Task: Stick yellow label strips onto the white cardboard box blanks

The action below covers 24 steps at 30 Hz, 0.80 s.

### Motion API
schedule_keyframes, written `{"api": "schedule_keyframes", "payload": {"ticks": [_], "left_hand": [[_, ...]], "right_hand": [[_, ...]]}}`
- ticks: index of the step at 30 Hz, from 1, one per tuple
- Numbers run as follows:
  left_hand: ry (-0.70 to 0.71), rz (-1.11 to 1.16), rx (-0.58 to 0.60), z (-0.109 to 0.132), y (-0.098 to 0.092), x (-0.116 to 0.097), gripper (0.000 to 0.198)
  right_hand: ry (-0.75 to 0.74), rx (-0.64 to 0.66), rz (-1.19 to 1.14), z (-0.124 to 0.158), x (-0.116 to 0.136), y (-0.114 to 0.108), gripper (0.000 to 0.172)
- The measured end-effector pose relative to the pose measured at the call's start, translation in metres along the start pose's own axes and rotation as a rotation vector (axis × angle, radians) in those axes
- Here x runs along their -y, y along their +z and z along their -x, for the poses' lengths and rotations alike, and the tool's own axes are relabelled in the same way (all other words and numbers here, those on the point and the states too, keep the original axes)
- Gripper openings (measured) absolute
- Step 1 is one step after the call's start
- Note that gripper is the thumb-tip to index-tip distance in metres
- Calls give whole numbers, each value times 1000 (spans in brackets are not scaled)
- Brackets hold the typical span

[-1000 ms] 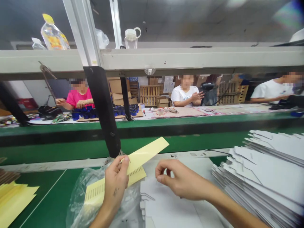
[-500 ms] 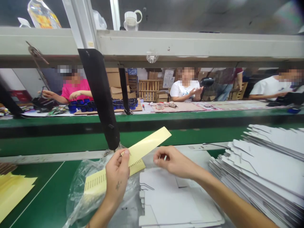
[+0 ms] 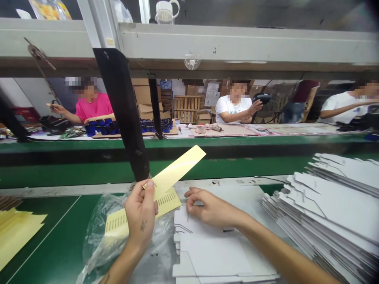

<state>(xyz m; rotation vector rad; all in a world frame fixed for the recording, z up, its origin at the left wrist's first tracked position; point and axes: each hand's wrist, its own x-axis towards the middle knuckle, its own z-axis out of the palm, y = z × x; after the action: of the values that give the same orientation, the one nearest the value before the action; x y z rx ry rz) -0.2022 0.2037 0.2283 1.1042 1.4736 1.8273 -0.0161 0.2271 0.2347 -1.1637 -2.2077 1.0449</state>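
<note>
My left hand (image 3: 141, 211) is closed on a plain yellow strip (image 3: 181, 166), pinched at its lower end between thumb and fingers and slanting up to the right. Behind that hand, a yellow sheet with rows of small dark print (image 3: 168, 200) lies on a crumpled clear plastic bag (image 3: 96, 221). My right hand (image 3: 209, 206) hovers over the back of a stack of flat white carton blanks (image 3: 214, 252). Its thumb and forefinger curl together in a pinch; a tiny thing may be at the tips, too small to name.
A taller pile of white carton blanks (image 3: 340, 201) leans at the right. Yellow sheets (image 3: 20, 232) lie at the far left on the green bench (image 3: 56, 236). A black-wrapped post (image 3: 124, 118) rises ahead. Several people work across the green ledge (image 3: 225, 167).
My right hand has moved slightly left and down over the white cartons. My left hand, still holding the yellow strip, has shifted a little left. The view has tilted slightly.
</note>
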Motion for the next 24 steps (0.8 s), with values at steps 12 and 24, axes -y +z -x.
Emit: {"api": "schedule_keyframes", "payload": {"ticks": [12,24], "left_hand": [[8,-26,31,1,1,2,29],[17,-70,7,1,2,1,36]], "right_hand": [[65,51,4,-4,-3,3,16],[186,-81,30,-5,1,6,5]]}}
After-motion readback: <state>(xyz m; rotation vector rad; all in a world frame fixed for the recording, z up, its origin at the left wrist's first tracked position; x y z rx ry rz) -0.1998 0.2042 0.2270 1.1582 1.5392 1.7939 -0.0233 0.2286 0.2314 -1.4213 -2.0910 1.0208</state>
